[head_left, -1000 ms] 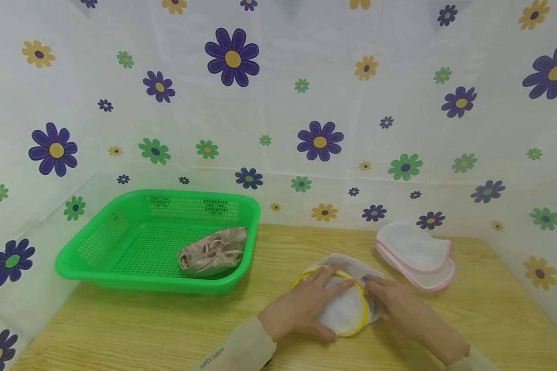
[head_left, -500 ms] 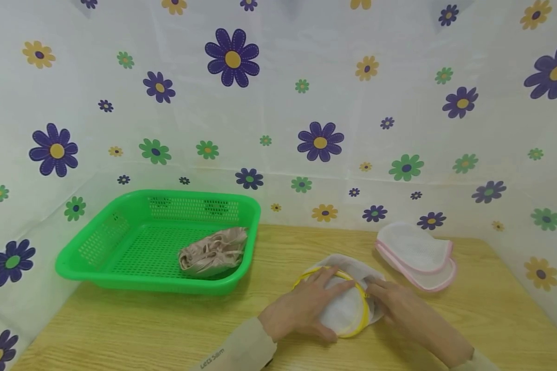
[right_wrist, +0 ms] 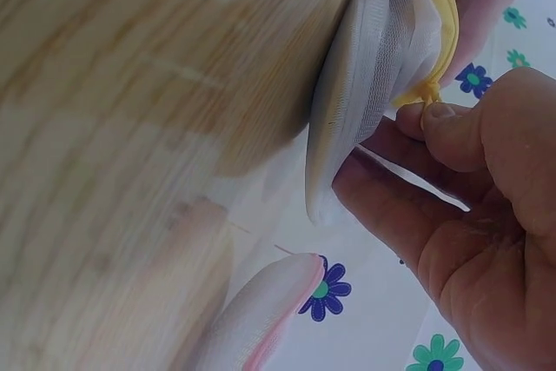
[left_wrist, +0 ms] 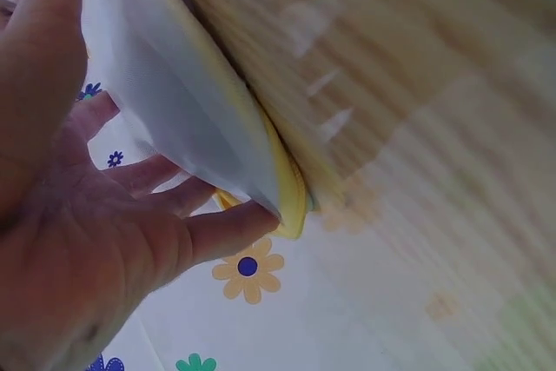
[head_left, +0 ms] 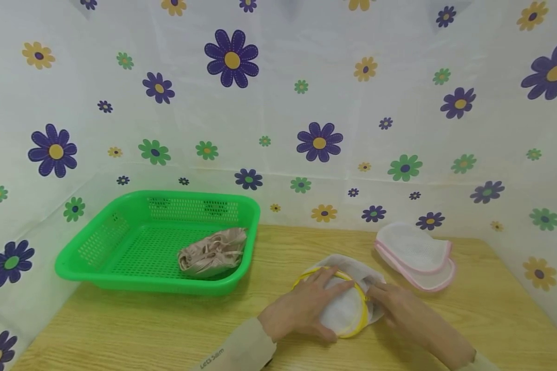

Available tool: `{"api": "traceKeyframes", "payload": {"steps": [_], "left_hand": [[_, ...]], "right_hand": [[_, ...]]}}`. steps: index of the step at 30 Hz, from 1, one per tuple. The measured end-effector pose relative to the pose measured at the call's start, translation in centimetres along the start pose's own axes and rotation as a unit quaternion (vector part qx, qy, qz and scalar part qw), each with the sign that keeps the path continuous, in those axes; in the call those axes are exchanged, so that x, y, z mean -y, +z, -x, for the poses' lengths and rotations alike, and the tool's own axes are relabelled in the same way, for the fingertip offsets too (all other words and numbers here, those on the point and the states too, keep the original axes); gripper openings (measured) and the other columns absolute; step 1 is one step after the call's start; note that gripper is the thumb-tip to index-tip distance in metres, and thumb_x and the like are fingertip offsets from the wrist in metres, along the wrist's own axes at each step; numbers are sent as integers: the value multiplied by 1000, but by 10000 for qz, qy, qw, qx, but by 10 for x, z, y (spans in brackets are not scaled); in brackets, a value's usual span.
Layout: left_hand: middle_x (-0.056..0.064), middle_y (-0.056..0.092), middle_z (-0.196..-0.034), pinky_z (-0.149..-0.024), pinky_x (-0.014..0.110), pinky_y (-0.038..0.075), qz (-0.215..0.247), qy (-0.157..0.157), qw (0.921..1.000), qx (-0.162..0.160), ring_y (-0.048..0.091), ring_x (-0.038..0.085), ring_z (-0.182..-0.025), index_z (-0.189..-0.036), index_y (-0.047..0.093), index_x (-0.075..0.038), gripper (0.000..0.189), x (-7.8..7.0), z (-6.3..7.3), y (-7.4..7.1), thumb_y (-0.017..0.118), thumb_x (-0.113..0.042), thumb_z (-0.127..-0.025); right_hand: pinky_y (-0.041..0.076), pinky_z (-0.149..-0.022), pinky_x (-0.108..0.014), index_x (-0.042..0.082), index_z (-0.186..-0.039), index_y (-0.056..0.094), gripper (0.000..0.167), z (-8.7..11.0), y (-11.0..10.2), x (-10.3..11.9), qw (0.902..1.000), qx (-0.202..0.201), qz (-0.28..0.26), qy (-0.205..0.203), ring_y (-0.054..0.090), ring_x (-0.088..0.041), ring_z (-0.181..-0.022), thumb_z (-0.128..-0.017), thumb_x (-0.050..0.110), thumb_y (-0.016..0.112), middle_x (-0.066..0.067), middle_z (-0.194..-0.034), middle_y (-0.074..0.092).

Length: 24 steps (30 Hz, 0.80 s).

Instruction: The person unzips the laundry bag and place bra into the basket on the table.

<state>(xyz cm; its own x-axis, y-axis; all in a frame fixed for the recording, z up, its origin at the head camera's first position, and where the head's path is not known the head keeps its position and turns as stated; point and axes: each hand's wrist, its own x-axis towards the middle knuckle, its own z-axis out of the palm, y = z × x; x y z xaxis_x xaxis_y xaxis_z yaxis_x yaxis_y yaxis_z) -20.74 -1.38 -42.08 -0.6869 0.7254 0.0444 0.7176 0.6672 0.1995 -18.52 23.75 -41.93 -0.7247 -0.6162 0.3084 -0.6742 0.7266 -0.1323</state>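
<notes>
A round white mesh laundry bag (head_left: pixel 342 315) with a yellow zipper (head_left: pixel 364 317) lies on the table before me. My left hand (head_left: pixel 304 304) rests on its top with fingers spread. In the left wrist view the fingertips (left_wrist: pixel 252 221) touch the bag's yellow edge. At the bag's right side, my right hand (head_left: pixel 401 309) pinches the yellow zipper pull (right_wrist: pixel 430 93) between thumb and index finger. Its other fingers lie against the mesh side wall (right_wrist: pixel 382 58). The palm side of my left hand is hidden in the head view.
A green plastic basket (head_left: pixel 158 283) stands at the left, holding a folded beige satin cloth (head_left: pixel 213 252). White mesh bags with pink trim (head_left: pixel 415 255) lie at the back right. A flowered sheet (head_left: pixel 278 103) hangs behind the wooden table (head_left: pixel 167 330).
My right hand has shifted slightly toward me and to the right, along the bag's yellow edge. The left hand and the bag stay in place.
</notes>
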Motion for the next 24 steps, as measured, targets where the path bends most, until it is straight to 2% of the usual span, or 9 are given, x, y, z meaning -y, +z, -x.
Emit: {"api": "traceKeyframes", "payload": {"steps": [5,8,10,13,17,24], "left_hand": [[10,29,-168,-112,55,46,-176,-122,9998,45,37,33,-150,-159,34,-32,103,-1,1,-1,85,-59,-74],[7,29,-168,-110,58,46,-626,-256,9977,-26,38,31,-150,-158,37,-34,100,-7,4,-2,80,-66,-73],[6,33,-166,-105,53,51,-1054,-288,9939,-173,43,29,-145,-156,40,-34,97,-11,8,-3,76,-70,-73],[6,43,-156,-91,40,57,-1577,-194,9864,-413,53,27,-131,-151,48,-32,84,-16,12,-4,70,-70,-79],[5,52,-140,-80,34,58,-1605,-124,9856,-514,58,26,-118,-145,56,-31,63,-15,11,-5,68,-61,-90],[6,59,-137,-92,36,58,-1157,-43,9928,-322,60,28,-120,-145,56,-30,59,-6,4,-3,70,-52,-92]], "right_hand": [[59,-74,-33,16,-100,68,38,1,-3,3,9998,12,-94,184,61,-7,-80,-73,-12,68,5,-95,70],[60,-78,-35,15,-103,69,39,1,-3,6,9998,-1,32,210,64,-11,-84,-73,-10,70,4,-98,71],[60,-79,-36,14,-104,69,38,1,-3,8,9997,-55,162,184,65,-13,-85,-74,-8,72,3,-98,70],[59,-78,-34,15,-102,69,32,2,-2,11,9989,-285,367,73,64,-13,-84,-77,-4,76,4,-95,69],[57,-72,-30,17,-97,68,26,3,-1,12,9964,-655,532,-120,60,-9,-80,-79,0,78,7,-90,66],[54,-69,-30,16,-93,63,31,2,1,13,9951,-677,689,-212,56,-9,-77,-73,-4,75,8,-86,61]]}}
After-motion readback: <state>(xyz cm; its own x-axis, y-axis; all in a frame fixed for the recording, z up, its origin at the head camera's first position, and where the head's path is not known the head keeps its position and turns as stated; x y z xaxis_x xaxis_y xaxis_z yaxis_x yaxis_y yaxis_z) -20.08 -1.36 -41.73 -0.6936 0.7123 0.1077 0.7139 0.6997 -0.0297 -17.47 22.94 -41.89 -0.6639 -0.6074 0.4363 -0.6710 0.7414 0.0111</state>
